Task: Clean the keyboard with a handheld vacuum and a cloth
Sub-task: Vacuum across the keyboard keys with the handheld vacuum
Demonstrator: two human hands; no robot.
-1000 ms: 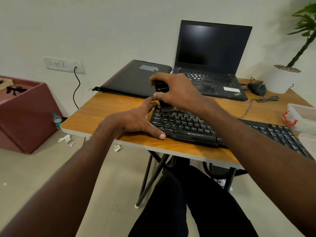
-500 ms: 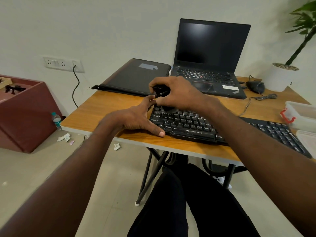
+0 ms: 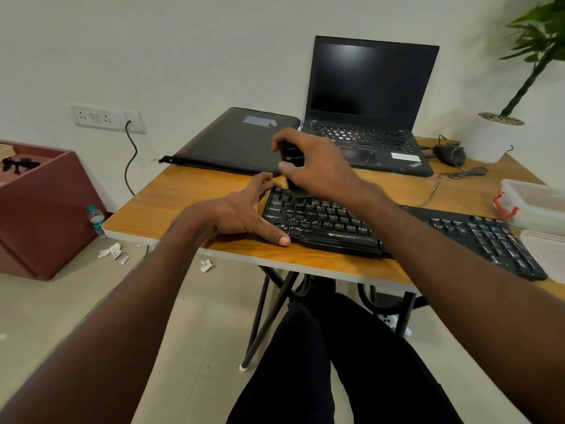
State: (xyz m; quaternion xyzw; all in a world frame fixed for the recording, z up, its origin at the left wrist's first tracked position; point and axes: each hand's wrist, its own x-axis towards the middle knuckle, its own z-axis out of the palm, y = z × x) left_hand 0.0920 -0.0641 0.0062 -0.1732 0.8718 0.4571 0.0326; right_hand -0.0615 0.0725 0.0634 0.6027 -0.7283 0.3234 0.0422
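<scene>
A black keyboard [image 3: 330, 223] lies along the front of the wooden table [image 3: 171, 206]. My right hand [image 3: 318, 163] is closed around a small black handheld vacuum [image 3: 292, 162], held upright with its lower end over the keyboard's far left keys. My left hand [image 3: 241, 211] lies flat with fingers spread against the keyboard's left end, thumb on the table by the front corner. No cloth can be made out with certainty.
An open black laptop [image 3: 367, 96] and a dark zipped sleeve [image 3: 232, 142] sit at the back. A mouse [image 3: 449, 154] with cable, a white plant pot [image 3: 492, 136] and a white container [image 3: 538, 206] stand on the right. A maroon box [image 3: 39, 206] is on the floor at left.
My right hand with the vacuum has shifted slightly along the keyboard's top left keys. My left hand stays at the keyboard's left end.
</scene>
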